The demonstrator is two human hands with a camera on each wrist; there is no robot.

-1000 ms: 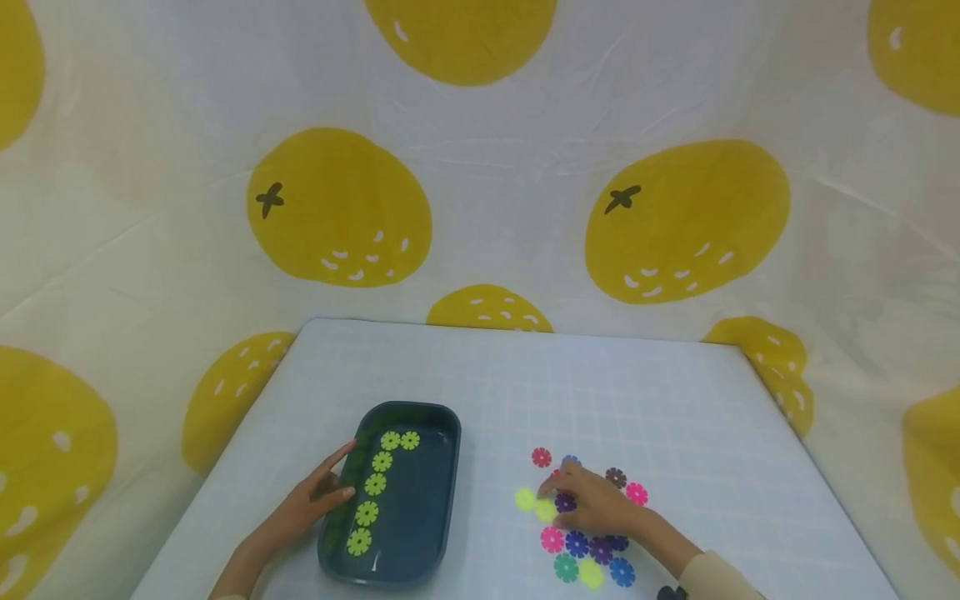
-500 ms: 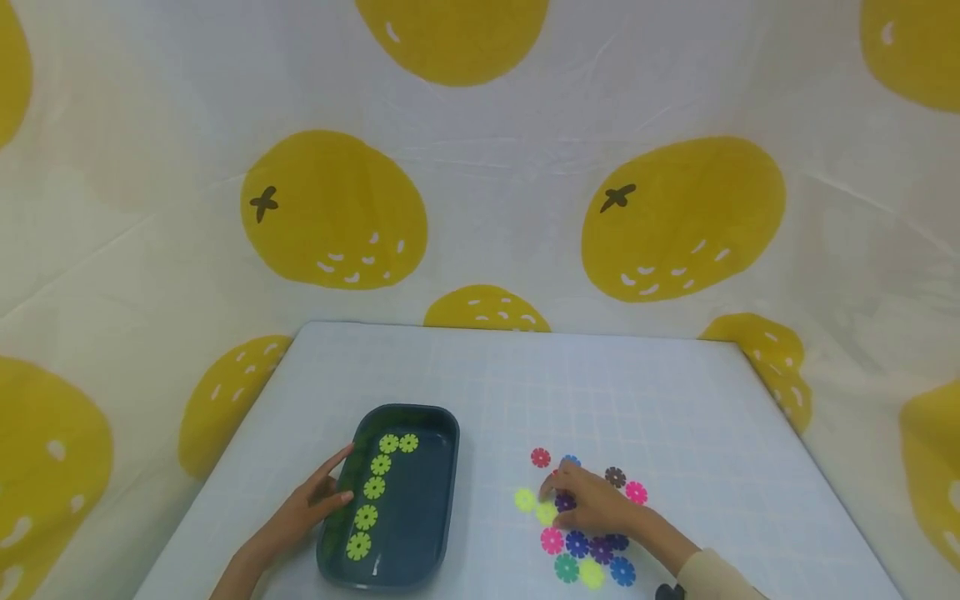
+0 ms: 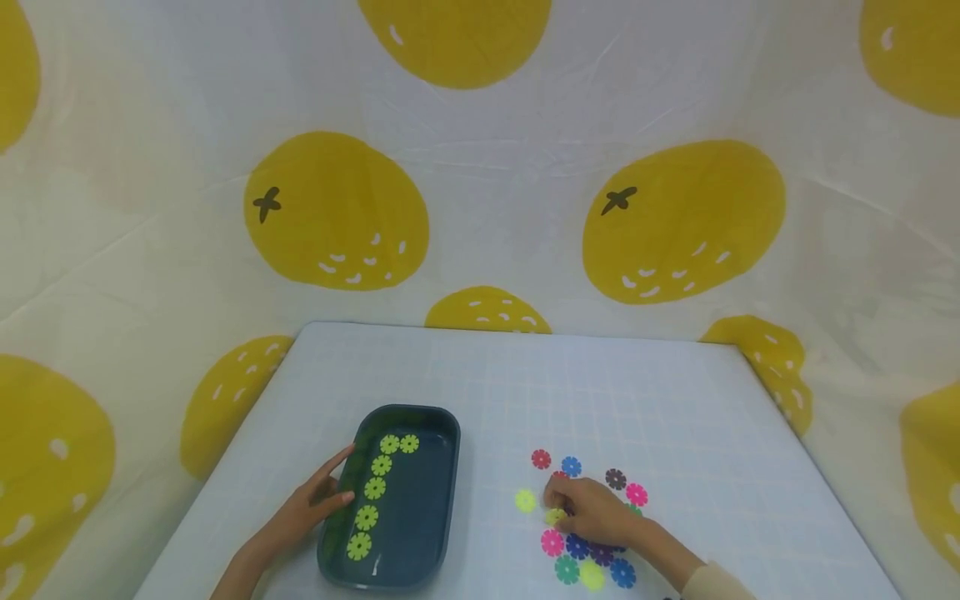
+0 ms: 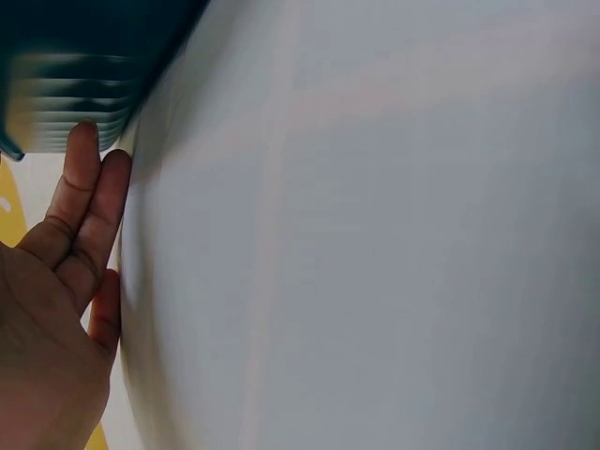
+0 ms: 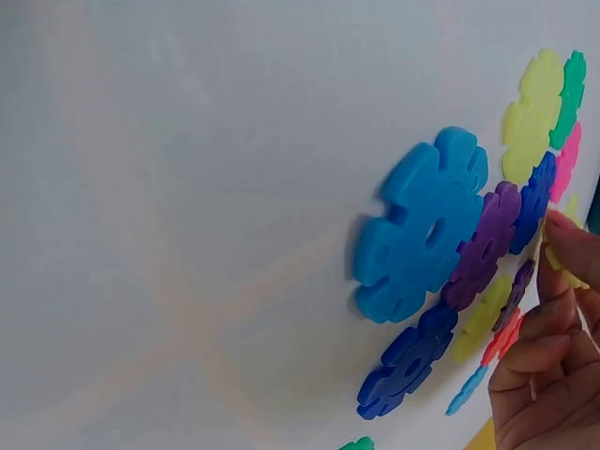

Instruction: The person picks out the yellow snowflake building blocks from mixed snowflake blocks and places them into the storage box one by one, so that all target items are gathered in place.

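Right now the right hand (image 3: pixel 592 512) is down in the scatter of flat plastic flower-shaped discs on the pale gridded desk (image 3: pixel 675 400), its fingertips pinching a yellow-green flower disc (image 3: pixel 555 516) at the near-left edge of the pile. Another yellow-green disc (image 3: pixel 525 500) lies just beside it, out on its own. The left hand (image 3: pixel 315 500) rests against the left wall of the dark teal rectangular plastic tray (image 3: pixel 442 500), fingers straight and together, gripping nothing.

How far along? Judging by the layout, the lime-coloured ones are being sorted into the tray: six lime flower discs (image 3: pixel 374 487) already lie in a curving line along its left side. Out on the desk at least three of that colour are left, counting the pinched one and a pale one (image 3: pixel 591 573) at the near edge of the pile. Roughly two-thirds done, by that reckoning. The red, pink, blue, purple, green and dark discs sit untouched.

The head view gives the whole layout, tray to the left and pile to the right, well apart. The right wrist view closes in on what the head view hides under the hand: a large light-blue disc (image 5: pixel 422 225) overlapped by purple and dark-blue ones, and the fingertips (image 5: pixel 562 239) closed on the yellow-green edge. The left wrist view shows only straight fingers (image 4: pixel 89 202) touching the tray's ribbed corner (image 4: pixel 75 84), blurred.
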